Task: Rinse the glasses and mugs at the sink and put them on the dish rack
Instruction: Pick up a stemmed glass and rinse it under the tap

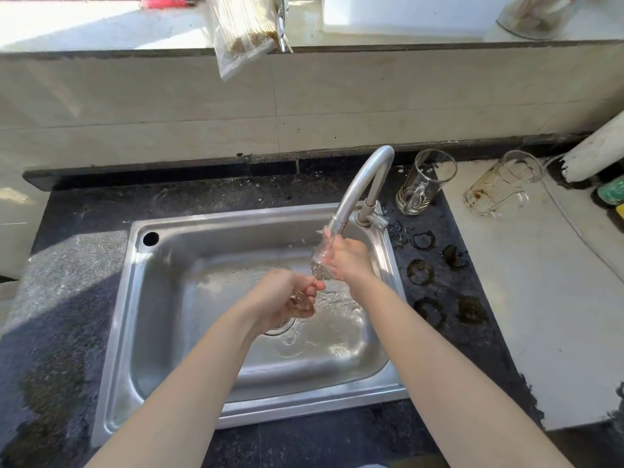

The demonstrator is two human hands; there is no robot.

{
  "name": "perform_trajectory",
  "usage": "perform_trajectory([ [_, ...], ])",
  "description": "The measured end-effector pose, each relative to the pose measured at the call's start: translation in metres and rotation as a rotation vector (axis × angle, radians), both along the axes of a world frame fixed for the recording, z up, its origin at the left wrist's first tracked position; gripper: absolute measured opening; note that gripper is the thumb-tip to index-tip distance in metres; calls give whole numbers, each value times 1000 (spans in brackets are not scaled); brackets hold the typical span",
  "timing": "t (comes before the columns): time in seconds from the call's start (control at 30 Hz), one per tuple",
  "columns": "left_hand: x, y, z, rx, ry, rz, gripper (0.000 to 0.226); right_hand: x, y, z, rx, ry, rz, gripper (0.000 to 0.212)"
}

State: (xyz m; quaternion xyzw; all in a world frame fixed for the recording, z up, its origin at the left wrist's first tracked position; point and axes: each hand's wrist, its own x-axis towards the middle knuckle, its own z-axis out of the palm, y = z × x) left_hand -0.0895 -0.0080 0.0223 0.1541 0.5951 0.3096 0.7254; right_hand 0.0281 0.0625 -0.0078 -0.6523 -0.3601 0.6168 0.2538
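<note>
Over the steel sink (155, 298), my right hand (347, 260) grips a small clear glass (320, 261) directly under the running tap (358, 194); water pours over its top. My left hand (287, 297) holds a second small glass (301, 303) lower and nearer, above the drain. Two dirty glass mugs wait on the right of the tap: one mug (423, 182) on the black counter, another stained mug (503, 184) on the white surface.
Several wet ring marks (420, 271) dot the black counter right of the sink. A white slab (547, 292) covers the counter's right side. A plastic bag of sticks (241, 32) overhangs the upper ledge. No dish rack is in view.
</note>
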Motion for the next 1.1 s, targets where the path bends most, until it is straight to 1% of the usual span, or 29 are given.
perform_trajectory([
  [0.03, 1, 0, 2, -18, -32, 15, 22, -2, 2, 3, -48, 105, -127, 33],
  [0.07, 2, 2, 2, -33, -58, 43, 22, -5, 2, 3, -49, 155, -194, 30],
  [0.1, 3, 3, 3, -45, -78, 75, 22, -8, 1, 1, -13, 123, -181, 25],
  [0.13, 2, 4, 4, -45, -84, 96, 21, -12, -2, 1, 35, 51, -119, 27],
  [0.2, -1, 6, 5, -3, -23, 68, 18, -17, -6, -3, 120, -72, 3, 43],
  [0.23, -3, 6, 6, 22, 33, 24, 17, -17, -4, -4, 97, -61, 4, 42],
  [0.3, -9, 6, 8, 47, 107, -62, 18, -14, 4, 3, -56, 95, -84, 19],
  [0.33, -11, 6, 9, 47, 101, -81, 19, -13, 7, 6, -142, 185, -131, 11],
  [0.37, -13, 6, 10, 34, 67, -77, 19, -12, 9, 7, -191, 271, -154, 12],
  [0.4, -14, 7, 11, 4, 13, -55, 20, -13, 9, 5, -200, 368, -187, 14],
  [0.47, -14, 9, 15, -85, -133, 31, 21, -14, 6, 0, -137, 562, -256, 13],
  [0.5, -13, 9, 16, -116, -190, 72, 22, -14, 2, 0, -97, 608, -261, 11],
  [0.53, -12, 9, 17, -124, -209, 94, 22, -13, -1, 1, -63, 619, -252, 12],
  [0.57, -9, 9, 18, -109, -168, 90, 21, -13, -2, 1, -45, 601, -243, 19],
  [0.6, -6, 8, 19, -63, -42, 49, 20, -12, -2, 2, -51, 530, -228, 30],
  [0.63, -2, 7, 18, 1, 155, -25, 20, -13, -1, 3, -69, 405, -205, 35],
  [0.7, 7, 5, 13, 143, 615, -221, 25, -15, 2, 6, -86, 133, -156, 19],
  [0.73, 11, 3, 9, 216, 829, -328, 28, -17, 4, 6, -80, 35, -142, 17],
  [0.77, 15, 1, 7, 277, 990, -417, 30, -18, 6, 6, -62, -29, -129, 19],
  [0.8, 17, 0, 6, 311, 1080, -463, 30, -20, 8, 3, -38, -71, -121, 26],
  [0.83, 19, 0, 7, 313, 1107, -475, 30, -21, 8, 1, -18, -87, -118, 33],
  [0.87, 18, 1, 9, 292, 1073, -459, 30, -21, 8, 0, 1, -85, -114, 36],
  [0.9, 15, 2, 10, 255, 967, -396, 29, -20, 7, -1, 13, -66, -102, 35],
  [0.93, 12, 3, 11, 210, 797, -292, 27, -18, 5, -2, 12, -22, -88, 35],
  [0.97, 8, 5, 12, 156, 586, -175, 24, -15, 3, -3, 3, 70, -88, 33],
  [1.0, 5, 6, 13, 98, 372, -70, 22, -11, 2, -4, -14, 223, -101, 28],
  [1.03, 1, 6, 14, 50, 177, 8, 21, -8, 1, -5, -35, 420, -124, 19],
  [1.07, -1, 6, 14, 9, 6, 74, 21, -6, 0, -4, -62, 606, -159, 9],
  [1.1, -2, 5, 15, -27, -147, 132, 23, -5, 1, -1, -88, 745, -189, 5],
])
